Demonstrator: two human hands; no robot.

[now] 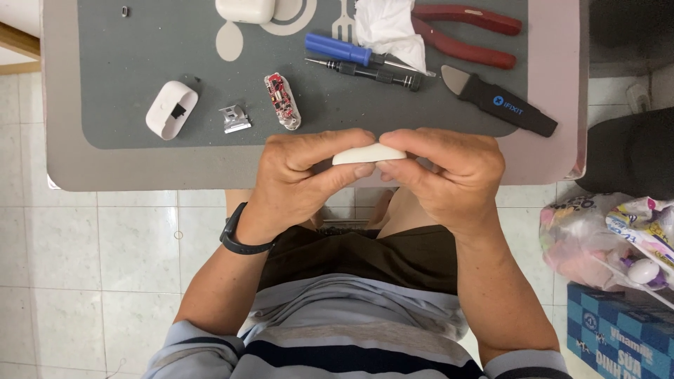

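Note:
Both hands meet at the near edge of a small table and pinch a small white plastic shell piece (366, 154) between them. My left hand (309, 175) grips its left end with thumb and fingers; a black band sits on that wrist. My right hand (449, 172) clamps the right end. On the grey mat (140, 70) beyond lie a red circuit board (282, 100), a small metal bracket (234, 118) and a white hollow case shell (170, 109).
At the far side lie a blue-handled screwdriver (338, 49), a black precision driver (372, 71), red-handled pliers (467, 34), a black pry tool (502, 103), a crumpled white tissue (388, 29) and a white case (245, 10). A plastic bag (607, 235) and blue carton (621, 337) sit on the floor at right.

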